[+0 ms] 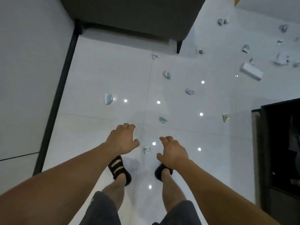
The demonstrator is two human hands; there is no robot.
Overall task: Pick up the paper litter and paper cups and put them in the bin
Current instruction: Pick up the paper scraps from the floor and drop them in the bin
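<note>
Crumpled paper litter and paper cups lie scattered over the glossy white tile floor (97, 75). One small crumpled piece (146, 149) sits on the floor just between my two hands. My left hand (123, 140) hovers to its left with fingers loosely curled and holds nothing. My right hand (172, 151) hovers to its right, fingers relaxed, also holding nothing. Other pieces lie farther off: one (162, 120) ahead, one (108, 98) at the left, one (189, 91) and one (167, 75) beyond, a cup (226, 117) at the right. No bin is clearly visible.
A dark sofa or chair (133, 15) on short legs stands at the top. A dark cabinet (279, 143) fills the right edge. A white box (251, 71) and several more crumpled papers lie at the far right. A white wall with a dark skirting strip (55, 103) runs along the left. My feet wear black sandals.
</note>
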